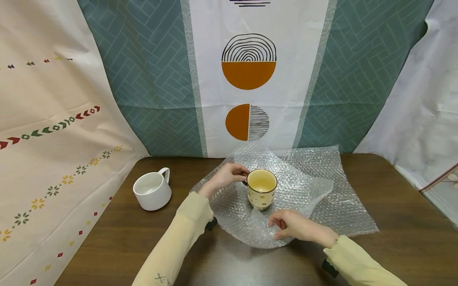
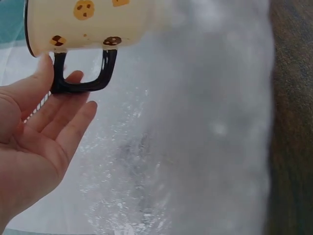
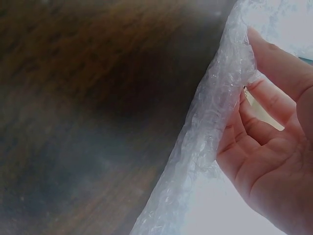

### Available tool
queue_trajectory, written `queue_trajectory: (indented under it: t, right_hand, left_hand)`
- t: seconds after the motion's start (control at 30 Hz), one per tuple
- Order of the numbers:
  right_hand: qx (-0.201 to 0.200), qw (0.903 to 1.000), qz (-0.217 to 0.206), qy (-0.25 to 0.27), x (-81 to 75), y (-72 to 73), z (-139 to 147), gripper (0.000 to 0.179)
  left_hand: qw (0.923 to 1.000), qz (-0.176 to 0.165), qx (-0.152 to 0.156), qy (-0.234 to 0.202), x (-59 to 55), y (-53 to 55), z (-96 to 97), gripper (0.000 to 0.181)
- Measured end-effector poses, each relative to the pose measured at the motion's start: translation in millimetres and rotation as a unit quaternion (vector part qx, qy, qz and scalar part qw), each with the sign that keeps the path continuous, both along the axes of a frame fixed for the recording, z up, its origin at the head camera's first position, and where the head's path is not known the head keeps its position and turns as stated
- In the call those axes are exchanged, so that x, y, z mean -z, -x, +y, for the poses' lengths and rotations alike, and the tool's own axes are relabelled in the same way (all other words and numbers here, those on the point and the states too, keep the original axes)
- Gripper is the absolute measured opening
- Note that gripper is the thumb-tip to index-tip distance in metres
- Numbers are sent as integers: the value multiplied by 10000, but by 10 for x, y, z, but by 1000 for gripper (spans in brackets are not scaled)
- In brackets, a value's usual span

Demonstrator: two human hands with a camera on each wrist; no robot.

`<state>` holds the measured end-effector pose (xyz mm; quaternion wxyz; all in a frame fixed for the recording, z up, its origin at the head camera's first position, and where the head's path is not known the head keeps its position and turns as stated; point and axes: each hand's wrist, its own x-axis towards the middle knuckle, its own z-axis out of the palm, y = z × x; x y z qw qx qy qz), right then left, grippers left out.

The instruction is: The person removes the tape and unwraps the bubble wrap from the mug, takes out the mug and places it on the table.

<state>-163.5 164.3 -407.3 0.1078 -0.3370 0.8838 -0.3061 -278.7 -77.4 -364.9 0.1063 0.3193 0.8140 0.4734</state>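
Note:
A cream mug with a dark rim, yellow and brown motifs and a black handle stands upright on a sheet of bubble wrap. My left hand holds it by the handle, the thumb near the rim and the fingers at the handle's outer side. On the near side of the mug, my right hand has its fingers curled at the wrap's front edge. The fingertips meet the wrap there and are partly hidden by it in the right wrist view.
A white mug stands on the left of the brown wooden table, its handle turned toward the back right. Patterned cloths hang behind the table and along both sides. The bubble wrap spreads out to the right and back.

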Motion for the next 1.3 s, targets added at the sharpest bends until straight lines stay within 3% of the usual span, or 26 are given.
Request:
queue_trajectory:
  t: [0.1, 0.13, 0.33, 0.4, 0.47, 0.63, 0.7, 0.77, 1.1, 1.3]
  right_hand:
    - [-13, 10000, 23, 38, 1, -3, 5, 24]
    - [-21, 10000, 31, 47, 1, -4, 5, 24]
    - [-18, 10000, -19, 9, -4, 6, -6, 24]
    - [-25, 10000, -43, 2, -6, 9, -11, 23]
    - [-19, 10000, -43, -25, -12, 7, -16, 23]
    - [40, 9999, -111, -44, -20, 1, -27, 23]
    - [42, 9999, -118, -13, -21, -1, -27, 23]
    - [39, 9999, -97, 1, -25, -3, -26, 23]
    - [130, 9998, -11, -172, -17, 6, -46, 25]
    - [219, 9995, -79, -217, -16, -2, -48, 25]
  left_hand:
    - [10000, 25, -23, -82, 47, 28, 7, 24]
    - [9999, -35, -135, -4, -2, -21, 17, 25]
    - [9989, -100, -462, -7, 79, 8, 34, 28]
    - [9989, -126, -450, -91, 98, 17, 31, 25]
    - [9989, -181, -413, -134, 24, -49, 33, 23]
    - [9976, -528, -393, -215, 67, -32, 47, 19]
    - [9966, -661, -398, -279, 163, 40, 56, 18]
    - [9958, -747, -377, -367, 174, 43, 71, 17]
    - [9925, -832, -699, -563, 203, 29, 119, 15]
    - [9917, -716, -873, -613, 199, -8, 143, 14]
